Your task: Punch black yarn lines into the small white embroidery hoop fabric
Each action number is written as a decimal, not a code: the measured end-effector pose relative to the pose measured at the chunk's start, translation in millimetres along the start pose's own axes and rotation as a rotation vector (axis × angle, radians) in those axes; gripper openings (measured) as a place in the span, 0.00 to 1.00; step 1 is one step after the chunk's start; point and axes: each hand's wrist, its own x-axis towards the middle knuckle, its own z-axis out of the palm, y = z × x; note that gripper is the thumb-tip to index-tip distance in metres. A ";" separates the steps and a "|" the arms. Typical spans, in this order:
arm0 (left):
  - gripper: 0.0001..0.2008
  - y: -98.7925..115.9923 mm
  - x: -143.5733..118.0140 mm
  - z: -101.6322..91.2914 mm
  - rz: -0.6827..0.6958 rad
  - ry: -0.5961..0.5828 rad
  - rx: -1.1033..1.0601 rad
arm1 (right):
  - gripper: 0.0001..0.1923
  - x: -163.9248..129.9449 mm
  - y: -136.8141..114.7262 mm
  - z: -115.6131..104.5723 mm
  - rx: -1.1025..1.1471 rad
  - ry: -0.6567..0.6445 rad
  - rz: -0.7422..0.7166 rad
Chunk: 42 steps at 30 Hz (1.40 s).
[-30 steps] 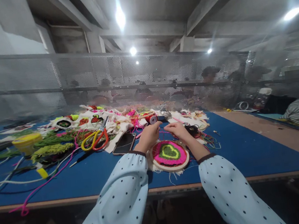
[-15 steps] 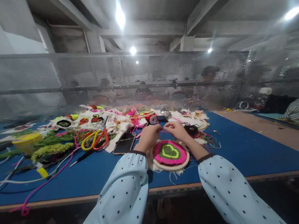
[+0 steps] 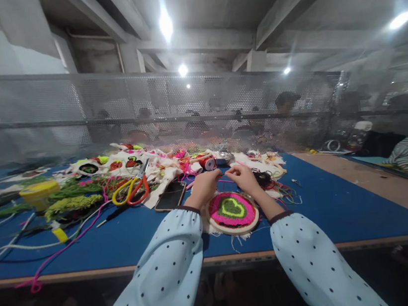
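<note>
Over the last second the left hand and right hand have closed the gap, fingertips pinched on something thin (likely yarn, too fine to tell) just beyond the embroidery hoop lying on the blue tabletop.

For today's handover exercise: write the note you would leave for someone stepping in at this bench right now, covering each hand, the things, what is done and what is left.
Left hand and right hand: fingertips close together just beyond the embroidery hoop, apparently pinching a thin pink thread; the grip is too small to confirm.
Hoop lies flat on the blue table. Scissors and phone lie to the left.
Done: heart filled green, pink around it.
Left: probably finishing the thread; loose ends hang at the hoop's edge.
</note>
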 end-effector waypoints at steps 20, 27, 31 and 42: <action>0.12 2.1 -0.4 -6.3 -0.013 -0.040 0.056 | 0.07 -7.8 -12.7 5.6 0.083 -0.217 -0.126; 0.13 -4.3 5.0 -5.4 0.050 -0.009 -0.001 | 0.09 -3.4 -5.4 2.9 -0.125 -0.032 -0.053; 0.11 -6.7 4.9 -1.6 0.079 -0.021 -0.007 | 0.09 -1.6 0.6 4.9 -0.133 -0.042 -0.007; 0.14 -0.3 1.5 -4.1 -0.012 0.006 0.031 | 0.07 -8.6 -9.7 11.3 -0.230 0.020 0.036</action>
